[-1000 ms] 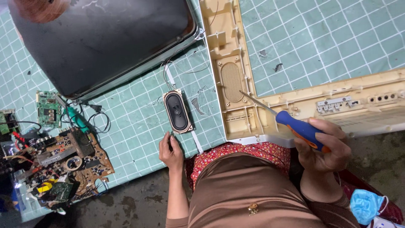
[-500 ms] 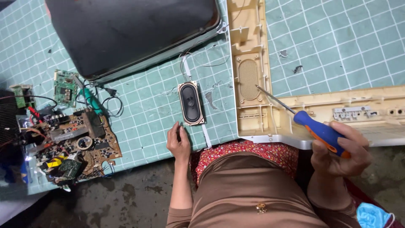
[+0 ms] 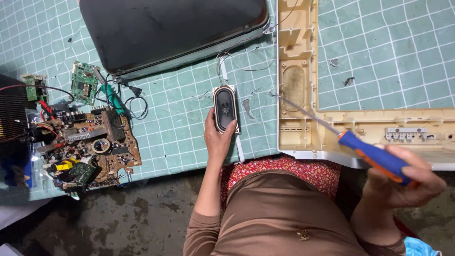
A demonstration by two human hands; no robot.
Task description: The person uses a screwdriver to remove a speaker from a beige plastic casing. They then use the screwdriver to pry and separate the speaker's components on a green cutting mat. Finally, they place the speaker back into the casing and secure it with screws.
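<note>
My left hand (image 3: 218, 138) grips the near end of a black oval speaker (image 3: 224, 108) lying on the green grid mat (image 3: 180, 128), thumb on its right edge. My right hand (image 3: 403, 182) holds a screwdriver with a blue and orange handle (image 3: 372, 156); its thin shaft points up-left, tip near the beige plastic casing frame (image 3: 298, 128) by the oval speaker grille (image 3: 294, 87). Thin wires run from the speaker toward the large dark picture tube (image 3: 170, 28) at the top.
A brown circuit board with components (image 3: 90, 144) lies at the left, a small green board (image 3: 84, 87) and a green-handled tool (image 3: 111, 97) above it. A black ribbed box (image 3: 14, 118) sits at the far left. Bare concrete floor (image 3: 118, 218) lies below the mat.
My left hand has moved up from the mat edge and taken hold of the speaker's near end. My right hand with the screwdriver stays at the casing. The view has shifted left.
</note>
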